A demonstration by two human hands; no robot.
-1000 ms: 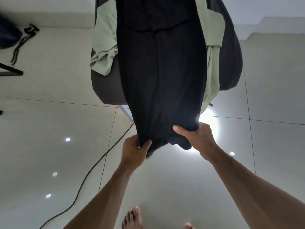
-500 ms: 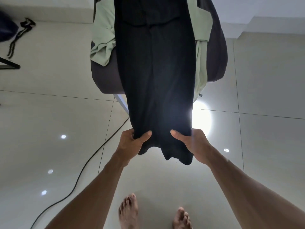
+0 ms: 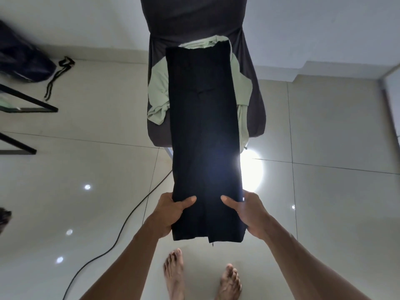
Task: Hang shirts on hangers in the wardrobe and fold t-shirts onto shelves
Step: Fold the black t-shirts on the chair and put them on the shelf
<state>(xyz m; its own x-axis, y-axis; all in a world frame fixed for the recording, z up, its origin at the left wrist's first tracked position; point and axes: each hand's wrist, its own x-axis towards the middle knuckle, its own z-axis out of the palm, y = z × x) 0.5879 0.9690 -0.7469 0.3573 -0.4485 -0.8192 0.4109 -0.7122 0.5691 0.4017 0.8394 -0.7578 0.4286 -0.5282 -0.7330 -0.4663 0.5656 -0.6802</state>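
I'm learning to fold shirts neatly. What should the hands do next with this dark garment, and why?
Probably carry the near end forward and lay it over the far end on the chair. The dark garment is already a narrow strip, its far part lying over a pale green garment, while the left hand and right hand grip its near corners in the air.

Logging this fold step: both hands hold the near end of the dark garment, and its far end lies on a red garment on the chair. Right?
Not quite. The head view shows the garment beneath is pale green, not red. The rest holds: the left hand and right hand grip the near end of the dark garment, whose far end lies on the chair.
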